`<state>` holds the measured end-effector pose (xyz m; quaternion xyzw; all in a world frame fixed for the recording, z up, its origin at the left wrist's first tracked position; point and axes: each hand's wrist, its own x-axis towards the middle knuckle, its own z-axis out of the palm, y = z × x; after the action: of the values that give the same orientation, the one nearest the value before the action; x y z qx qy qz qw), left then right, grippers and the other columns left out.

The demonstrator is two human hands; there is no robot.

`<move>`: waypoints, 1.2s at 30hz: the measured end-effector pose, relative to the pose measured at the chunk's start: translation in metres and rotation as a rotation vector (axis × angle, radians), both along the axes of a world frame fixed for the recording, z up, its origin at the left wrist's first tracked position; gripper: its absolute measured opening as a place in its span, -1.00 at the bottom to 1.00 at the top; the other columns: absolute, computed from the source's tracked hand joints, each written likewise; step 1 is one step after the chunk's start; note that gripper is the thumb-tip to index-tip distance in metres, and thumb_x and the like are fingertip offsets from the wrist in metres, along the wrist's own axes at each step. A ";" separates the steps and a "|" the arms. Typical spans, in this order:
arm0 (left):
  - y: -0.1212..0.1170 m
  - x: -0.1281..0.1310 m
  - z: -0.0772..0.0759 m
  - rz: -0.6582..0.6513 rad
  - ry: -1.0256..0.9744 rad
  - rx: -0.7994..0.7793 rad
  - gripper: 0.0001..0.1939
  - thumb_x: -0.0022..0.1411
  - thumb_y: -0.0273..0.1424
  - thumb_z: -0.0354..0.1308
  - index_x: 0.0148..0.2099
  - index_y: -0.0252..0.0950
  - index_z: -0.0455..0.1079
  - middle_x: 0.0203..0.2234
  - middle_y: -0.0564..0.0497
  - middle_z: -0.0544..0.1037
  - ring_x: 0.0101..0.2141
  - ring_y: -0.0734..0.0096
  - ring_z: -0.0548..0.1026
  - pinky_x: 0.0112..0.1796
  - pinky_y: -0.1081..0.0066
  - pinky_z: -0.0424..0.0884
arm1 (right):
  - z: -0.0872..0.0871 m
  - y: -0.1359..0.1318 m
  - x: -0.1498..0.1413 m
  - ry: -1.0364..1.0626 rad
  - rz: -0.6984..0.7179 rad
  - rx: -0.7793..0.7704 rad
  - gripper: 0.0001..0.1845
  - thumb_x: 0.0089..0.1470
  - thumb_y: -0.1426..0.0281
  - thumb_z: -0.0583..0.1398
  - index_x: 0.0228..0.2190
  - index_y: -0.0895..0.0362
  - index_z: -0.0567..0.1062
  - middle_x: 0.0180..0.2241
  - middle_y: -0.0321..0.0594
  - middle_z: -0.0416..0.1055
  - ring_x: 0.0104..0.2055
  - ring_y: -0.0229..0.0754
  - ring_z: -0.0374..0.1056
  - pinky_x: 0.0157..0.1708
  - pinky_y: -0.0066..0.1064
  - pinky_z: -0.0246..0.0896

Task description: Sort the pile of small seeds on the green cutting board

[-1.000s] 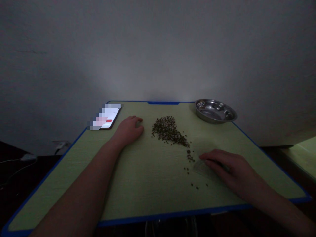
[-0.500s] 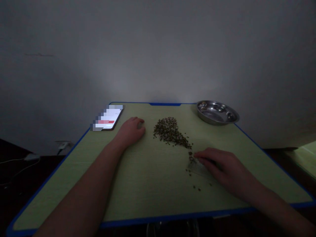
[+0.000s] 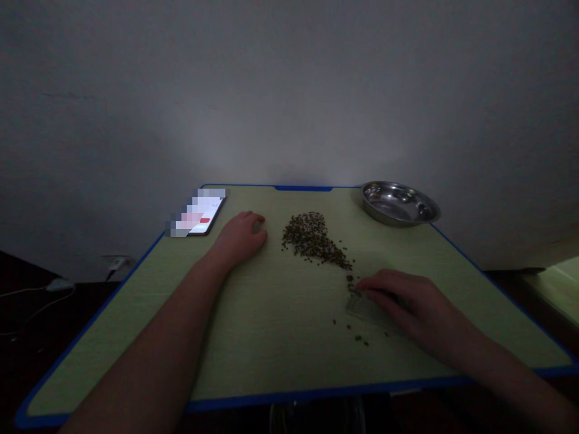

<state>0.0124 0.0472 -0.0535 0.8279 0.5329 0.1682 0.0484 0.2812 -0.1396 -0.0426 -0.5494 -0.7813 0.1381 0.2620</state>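
A heap of small dark seeds or beans (image 3: 310, 236) lies in the middle of the table, trailing off toward my right hand (image 3: 402, 298). That hand is closed in a pinch on the edge of a small clear plastic bag (image 3: 357, 306), which lies low over the tabletop. Several loose seeds (image 3: 358, 339) are scattered in front of the bag, and a few more sit by my fingertips. Left of the heap, my left hand (image 3: 242, 235) rests on the table, fingers loosely bent and thumb apart, holding nothing.
A shallow stainless steel bowl (image 3: 400, 205) stands at the back right corner. At the back left lies a phone (image 3: 199, 214) with its screen lit. The pale green table (image 3: 271, 349) has a blue edge and meets a wall (image 3: 289, 90). A plug (image 3: 118, 263) is in the wall at left.
Fewer seeds show at the bag's mouth, and some loose ones before it have shifted toward the near edge. The right hand keeps its pinch; the left hand stays put.
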 end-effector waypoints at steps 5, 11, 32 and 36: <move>0.001 0.000 0.000 -0.001 0.002 -0.005 -0.55 0.08 -0.32 -0.07 0.00 -0.36 0.35 -0.04 -0.15 0.42 0.00 0.22 0.34 0.06 0.27 0.21 | 0.001 -0.002 -0.007 -0.002 0.023 -0.022 -0.77 0.15 0.44 0.06 -0.23 0.07 0.50 -0.28 -0.21 0.52 -0.26 -0.21 0.43 -0.26 -0.36 0.35; 0.001 0.000 -0.001 -0.010 0.007 -0.005 -0.56 0.08 -0.32 -0.07 0.00 -0.34 0.34 -0.05 -0.13 0.42 -0.02 0.22 0.36 0.05 0.26 0.23 | -0.002 -0.007 -0.003 0.019 0.020 -0.035 -0.78 0.14 0.40 0.08 -0.23 0.05 0.51 -0.29 -0.20 0.53 -0.28 -0.19 0.44 -0.29 -0.34 0.36; 0.002 0.001 0.000 -0.002 0.017 0.003 -0.54 0.09 -0.30 -0.07 0.01 -0.35 0.35 -0.05 -0.15 0.43 -0.01 0.20 0.35 0.04 0.25 0.24 | 0.007 0.003 -0.029 0.020 0.122 -0.039 -0.77 0.16 0.44 0.06 -0.22 0.09 0.51 -0.32 -0.23 0.51 -0.30 -0.25 0.41 -0.27 -0.42 0.30; 0.001 0.001 -0.001 -0.010 0.013 -0.001 -0.53 0.09 -0.31 -0.07 0.02 -0.39 0.34 -0.04 -0.17 0.42 0.00 0.19 0.35 0.05 0.25 0.22 | 0.006 -0.015 -0.008 0.017 -0.014 -0.018 -0.77 0.16 0.36 0.07 -0.24 0.07 0.51 -0.29 -0.20 0.52 -0.27 -0.20 0.43 -0.28 -0.37 0.34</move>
<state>0.0137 0.0482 -0.0546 0.8317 0.5290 0.1623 0.0461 0.2735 -0.1543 -0.0370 -0.5561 -0.7739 0.1478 0.2648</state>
